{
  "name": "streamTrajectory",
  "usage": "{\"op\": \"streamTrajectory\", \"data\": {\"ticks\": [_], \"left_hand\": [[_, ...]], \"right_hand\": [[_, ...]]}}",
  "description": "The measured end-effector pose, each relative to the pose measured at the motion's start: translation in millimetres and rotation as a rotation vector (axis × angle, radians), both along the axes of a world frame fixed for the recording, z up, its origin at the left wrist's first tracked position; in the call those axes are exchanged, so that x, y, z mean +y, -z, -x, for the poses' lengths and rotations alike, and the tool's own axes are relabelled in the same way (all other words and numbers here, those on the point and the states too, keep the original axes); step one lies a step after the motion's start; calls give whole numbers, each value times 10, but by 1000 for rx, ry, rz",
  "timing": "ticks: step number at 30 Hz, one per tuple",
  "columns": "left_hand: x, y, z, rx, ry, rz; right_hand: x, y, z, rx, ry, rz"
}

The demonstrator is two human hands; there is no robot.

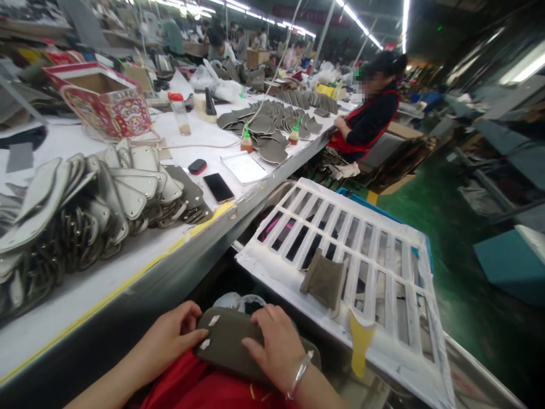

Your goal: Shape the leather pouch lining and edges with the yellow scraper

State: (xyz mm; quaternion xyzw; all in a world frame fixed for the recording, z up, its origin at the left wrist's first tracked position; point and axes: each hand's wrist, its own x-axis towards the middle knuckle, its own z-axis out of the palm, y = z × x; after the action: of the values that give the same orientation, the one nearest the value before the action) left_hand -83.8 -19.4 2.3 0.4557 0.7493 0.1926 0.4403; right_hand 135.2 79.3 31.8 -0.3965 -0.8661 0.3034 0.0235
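An olive-green padded panel [232, 341] with rounded corners lies over my lap, with small white tape pieces on its surface. My left hand [185, 329] grips its left end, thumb on top and fingers curled at the edge. Across the right part rests my right hand [276, 343], thumb and fingers apart on the surface; a silver bracelet circles that wrist. To the right, a white slatted rack [385, 258] carries a folded olive-green piece [326, 278] and a yellow template-like piece [361, 343].
A white worktable [170, 170] runs along the left, holding stacked grey-green pieces [85, 199], a phone [218, 187], a notepad [243, 166], green-tipped glue bottles [246, 139] and a red patterned box [104, 102]. A co-worker [370, 113] sits farther along it.
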Motion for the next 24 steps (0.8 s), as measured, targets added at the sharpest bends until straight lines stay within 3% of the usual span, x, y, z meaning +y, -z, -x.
{"op": "streamTrajectory", "data": {"ticks": [15,19,24], "left_hand": [[32,-83,-144,-180,-121,-28],[43,-150,-184,-53,99,-41],[119,-245,-330,-19,334,-246]], "right_hand": [[-23,280,102,139,45,-139],[-24,315,90,188,35,-151],[70,183,6,197,-37,-68]]}}
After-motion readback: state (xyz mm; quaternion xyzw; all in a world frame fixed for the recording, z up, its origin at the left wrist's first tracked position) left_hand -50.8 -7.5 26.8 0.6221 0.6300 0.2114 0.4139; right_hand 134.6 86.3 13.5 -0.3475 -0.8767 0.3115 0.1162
